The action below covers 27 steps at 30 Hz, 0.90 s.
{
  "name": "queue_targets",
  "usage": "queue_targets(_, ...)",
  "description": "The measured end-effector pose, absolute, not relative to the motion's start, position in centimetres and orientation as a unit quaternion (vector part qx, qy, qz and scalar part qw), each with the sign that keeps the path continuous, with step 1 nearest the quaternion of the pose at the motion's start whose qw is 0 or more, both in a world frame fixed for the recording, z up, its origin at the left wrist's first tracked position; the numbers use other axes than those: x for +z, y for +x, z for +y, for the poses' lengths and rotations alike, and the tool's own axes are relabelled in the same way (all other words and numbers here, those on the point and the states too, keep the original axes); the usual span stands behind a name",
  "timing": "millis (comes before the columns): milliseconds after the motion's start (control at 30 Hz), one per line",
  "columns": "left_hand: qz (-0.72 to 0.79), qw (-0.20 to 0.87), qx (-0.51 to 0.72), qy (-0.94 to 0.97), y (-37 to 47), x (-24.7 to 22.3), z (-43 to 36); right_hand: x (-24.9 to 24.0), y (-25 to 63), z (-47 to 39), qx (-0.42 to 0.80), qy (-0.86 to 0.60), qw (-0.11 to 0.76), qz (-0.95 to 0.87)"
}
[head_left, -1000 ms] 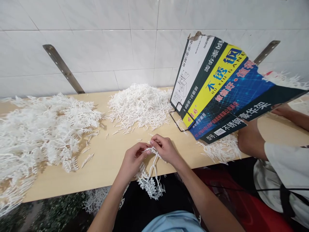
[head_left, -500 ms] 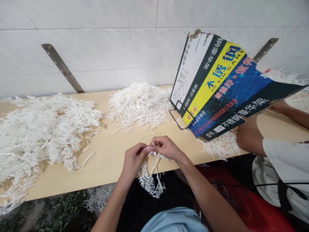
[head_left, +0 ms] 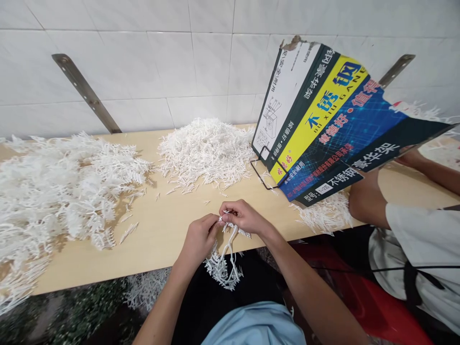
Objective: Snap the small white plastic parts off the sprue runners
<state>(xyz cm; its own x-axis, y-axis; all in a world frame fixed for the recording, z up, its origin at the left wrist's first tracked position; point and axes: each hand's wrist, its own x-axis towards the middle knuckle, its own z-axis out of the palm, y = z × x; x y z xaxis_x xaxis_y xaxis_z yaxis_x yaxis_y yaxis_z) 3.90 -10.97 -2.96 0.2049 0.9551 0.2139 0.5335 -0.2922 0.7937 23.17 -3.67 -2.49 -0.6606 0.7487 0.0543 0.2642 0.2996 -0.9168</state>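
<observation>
My right hand [head_left: 243,216] is closed on a white branched plastic sprig [head_left: 226,268], whose thin stems and spiky tips hang down past the table edge over my lap. Against it, my left hand [head_left: 201,235] pinches at the sprig's upper end, thumb and finger pressed together; any small piece between them is too small to make out. Behind my hands lies a heap of small loose white pieces [head_left: 210,153]. A larger pile of white branched sprigs [head_left: 68,187] spreads over the left of the table.
A printed cardboard sheet [head_left: 316,129] stands at the right in a black wire holder [head_left: 264,175]. Beyond it, a co-worker's arm [head_left: 368,196] rests near more white pieces [head_left: 325,213]. Metal brackets [head_left: 86,93] are on the tiled wall. More white sprigs [head_left: 147,290] lie below the table [head_left: 151,239].
The view has shifted slightly. My hands stay together at the sprig's upper end; the left fingers have drawn in closer against the right, and the sprig still hangs below.
</observation>
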Motion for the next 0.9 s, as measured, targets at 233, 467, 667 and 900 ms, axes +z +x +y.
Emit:
queue_targets(233,0.439,0.391,0.326,0.74,3.4,-2.0,-10.9,-2.4,24.7,-2.8,0.574,-0.196,0.202,-0.769)
queue_targets(467,0.513,0.423,0.371,0.648,3.0,-2.7,-10.8,-2.5,24.3,-3.7,0.655,-0.275,0.322,-0.625)
queue_targets(667,0.589,0.368,0.47,0.545,3.7,-2.3,-7.5,-2.2,23.2,-4.4,0.614,-0.354,0.366,-0.603)
queue_targets(900,0.571,0.253,0.455,0.635,4.1,-0.8,-2.2,-3.0,23.3,-4.3,0.592,-0.381,0.425,-0.569)
